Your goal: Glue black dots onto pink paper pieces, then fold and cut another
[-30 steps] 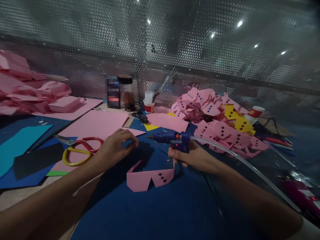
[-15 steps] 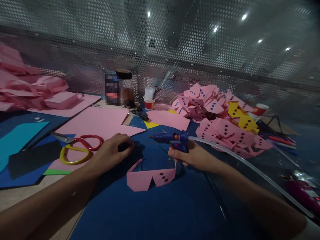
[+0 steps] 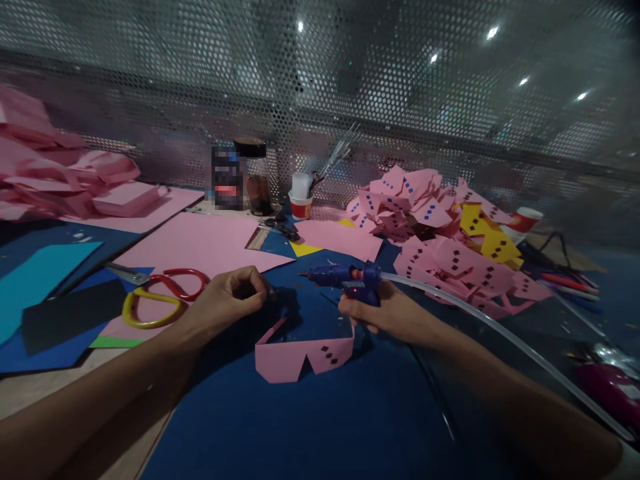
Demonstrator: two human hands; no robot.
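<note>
My right hand [image 3: 387,310] grips a blue glue gun [image 3: 350,277], its nozzle pointing left and a small red light lit on its body. A long clear glue stick [image 3: 480,313] runs out of its back toward the lower right. Across from the nozzle, my left hand [image 3: 237,297] has thumb and fingers curled together in a pinch; a small dark bit shows at the fingertips, too unclear to name. Between and below both hands a folded pink paper piece [image 3: 280,363] stands on the blue mat [image 3: 280,433], with a V notch and black diamonds on its right half.
Red-and-yellow-handled scissors [image 3: 153,308] lie left on coloured sheets. Pink paper [image 3: 30,160] is heaped far left. Patterned pink pieces [image 3: 465,267] pile up at right. A jar [image 3: 259,183] and a paper cup [image 3: 301,205] stand by the perforated metal screen [image 3: 200,80].
My left hand's fingers have lifted and rounded slightly, opening a gap between thumb and index finger. The glue gun and the pink paper piece have stayed almost in place.
</note>
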